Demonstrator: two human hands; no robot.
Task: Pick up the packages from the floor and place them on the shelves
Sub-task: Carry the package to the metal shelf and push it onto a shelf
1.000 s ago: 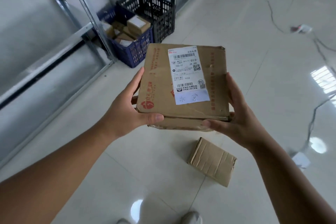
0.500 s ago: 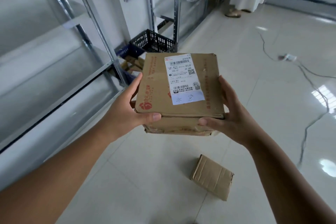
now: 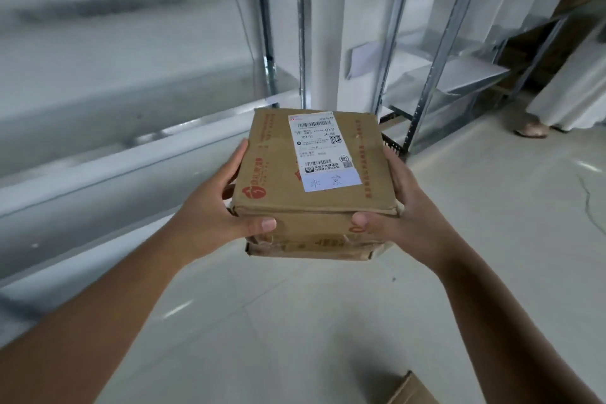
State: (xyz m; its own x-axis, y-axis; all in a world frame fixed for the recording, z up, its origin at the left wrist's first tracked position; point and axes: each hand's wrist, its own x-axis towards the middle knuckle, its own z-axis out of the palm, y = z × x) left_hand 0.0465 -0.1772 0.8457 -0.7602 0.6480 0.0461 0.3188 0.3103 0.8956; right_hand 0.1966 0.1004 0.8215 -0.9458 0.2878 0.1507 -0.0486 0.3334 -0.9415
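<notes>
I hold a brown cardboard package (image 3: 278, 174) with a white shipping label on top, level in front of me. A second, flatter cardboard piece shows pressed under it. My left hand (image 3: 213, 210) grips its left side, thumb on the near face. My right hand (image 3: 403, 210) grips the right side the same way. A metal shelf unit (image 3: 137, 154) runs along the left, its boards at about the package's height. The corner of a smaller cardboard package (image 3: 410, 392) lies on the floor at the bottom edge.
A second metal rack (image 3: 455, 75) stands behind the package to the right, beside a white pillar (image 3: 328, 26). A black crate's edge (image 3: 392, 141) peeks out by my right hand. A person's foot (image 3: 529, 129) and a white garment are at far right. Pale tiled floor lies below.
The view has tilted up and the package has risen with both hands still on it. The shelves now fill the background, and the small floor package has slid to the bottom edge.
</notes>
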